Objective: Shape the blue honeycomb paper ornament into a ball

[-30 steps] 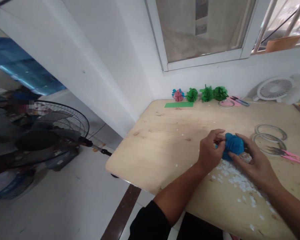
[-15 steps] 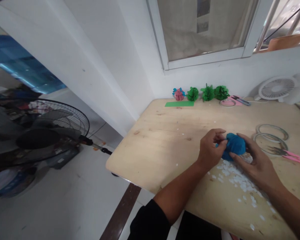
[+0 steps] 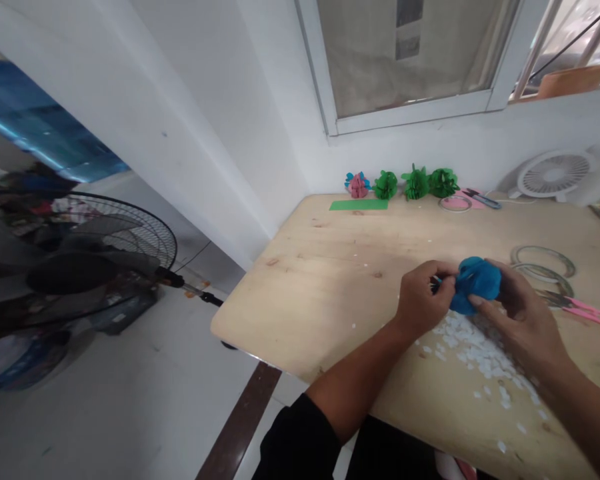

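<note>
So the person's got this crumply blue paper piece (image 3: 481, 279) right between both hands, lifted a bit over the tabletop (image 3: 320, 280) as far as one can tell. The left hand (image 3: 427, 299) is pinching it, thumb against forefinger, at the narrow end, and a tiny bit of blue pokes out among those fingers. The right hand (image 3: 527, 320) is curled around the fat end, thumb on the near side and the fingers mostly tucked behind it, so exactly how they grip is hard to tell. Long axis runs pretty much sideways from hand to hand, tipped a little so the fuller end sits higher: skinny end aims at the left hand, puffy rounded lobes face the right palm. Below the piece and alongside the right hand there's a messy scatter of white bits (image 3: 473, 347). Just past the right hand, on its far side, two metal rings (image 3: 543, 248) overlap, and the pink-handled scissors (image 3: 593, 313) lie to its right, handles pointing away from it. Way beyond the left hand, by the wall, sits a row of three green paper puffs (image 3: 416, 183) plus a pink-and-blue one (image 3: 359, 187), with a flat green strip (image 3: 359, 205) lying crosswise in front.
</note>
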Available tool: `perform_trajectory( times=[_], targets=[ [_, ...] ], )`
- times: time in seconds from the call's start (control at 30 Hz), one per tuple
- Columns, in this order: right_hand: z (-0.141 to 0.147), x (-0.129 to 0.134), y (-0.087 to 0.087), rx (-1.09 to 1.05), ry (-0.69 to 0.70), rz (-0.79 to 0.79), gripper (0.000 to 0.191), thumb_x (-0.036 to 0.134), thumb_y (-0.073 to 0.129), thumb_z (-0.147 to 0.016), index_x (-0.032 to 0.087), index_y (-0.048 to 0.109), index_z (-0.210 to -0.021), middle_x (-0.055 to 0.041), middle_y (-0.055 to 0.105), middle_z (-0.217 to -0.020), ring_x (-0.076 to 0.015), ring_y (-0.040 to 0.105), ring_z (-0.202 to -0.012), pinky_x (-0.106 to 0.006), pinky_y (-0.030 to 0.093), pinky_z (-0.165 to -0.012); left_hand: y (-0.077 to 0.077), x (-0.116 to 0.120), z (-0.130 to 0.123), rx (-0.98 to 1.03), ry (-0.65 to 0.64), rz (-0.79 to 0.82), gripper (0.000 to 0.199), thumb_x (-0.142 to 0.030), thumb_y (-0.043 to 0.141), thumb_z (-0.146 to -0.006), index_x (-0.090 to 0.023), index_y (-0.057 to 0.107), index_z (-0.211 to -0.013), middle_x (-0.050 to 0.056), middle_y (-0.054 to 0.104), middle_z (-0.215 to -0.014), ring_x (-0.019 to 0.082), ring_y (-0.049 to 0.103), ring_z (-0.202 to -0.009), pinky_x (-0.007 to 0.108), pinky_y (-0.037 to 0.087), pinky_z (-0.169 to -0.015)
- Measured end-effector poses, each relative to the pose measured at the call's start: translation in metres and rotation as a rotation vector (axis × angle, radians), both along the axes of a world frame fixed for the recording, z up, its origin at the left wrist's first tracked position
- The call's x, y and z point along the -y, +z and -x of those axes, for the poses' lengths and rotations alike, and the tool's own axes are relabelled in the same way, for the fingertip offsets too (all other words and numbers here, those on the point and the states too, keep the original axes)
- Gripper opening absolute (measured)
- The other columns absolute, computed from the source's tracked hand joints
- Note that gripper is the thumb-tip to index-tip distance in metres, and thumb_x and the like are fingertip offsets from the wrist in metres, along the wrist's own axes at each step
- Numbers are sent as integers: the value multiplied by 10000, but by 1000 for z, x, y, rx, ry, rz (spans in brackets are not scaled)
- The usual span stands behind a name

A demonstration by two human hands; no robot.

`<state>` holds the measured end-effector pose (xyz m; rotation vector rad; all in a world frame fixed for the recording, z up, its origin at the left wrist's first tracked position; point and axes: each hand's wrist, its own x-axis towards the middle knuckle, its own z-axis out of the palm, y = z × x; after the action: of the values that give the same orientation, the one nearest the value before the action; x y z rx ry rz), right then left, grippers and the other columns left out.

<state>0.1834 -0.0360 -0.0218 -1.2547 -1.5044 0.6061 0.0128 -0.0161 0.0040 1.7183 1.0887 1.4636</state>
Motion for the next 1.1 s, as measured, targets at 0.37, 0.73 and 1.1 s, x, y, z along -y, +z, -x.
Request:
perform_trajectory(
  times=[0.37, 0.73, 1.1],
  targets=[
    [-1, -4, 1, -202, -60, 60, 695, 516, 840, -681, 273, 632, -1298, -82, 717, -1221, -298, 708, -1032, -530, 571, -964, -4, 1, -2, -56, -80, -51, 210, -169, 614, -809, -154, 702, -999, 85, 752, -1001, 191, 714, -911, 319, 591, -856],
    [3, -1, 13, -298, -110, 143, 714, 479, 883, -604, 261, 653, -1244, -57, 729, -1167, -267, 699, -1017, -434, 578, -958, -4, 1, -2, -4, -140, -48, 252, -191, 680, -782, -171, 687, -1033, 94, 736, -1069, 226, 708, -998, 375, 585, -914],
    [4, 0, 14, -276, -103, 116, 684, 460, 868, -628, 264, 643, -1243, -70, 730, -1195, -285, 713, -1028, -476, 573, -971, -2, 0, -3, 58, -179, 19, 248, -190, 712, -794, -183, 702, -1042, 79, 747, -1094, 199, 723, -998, 343, 585, -915]
  ],
)
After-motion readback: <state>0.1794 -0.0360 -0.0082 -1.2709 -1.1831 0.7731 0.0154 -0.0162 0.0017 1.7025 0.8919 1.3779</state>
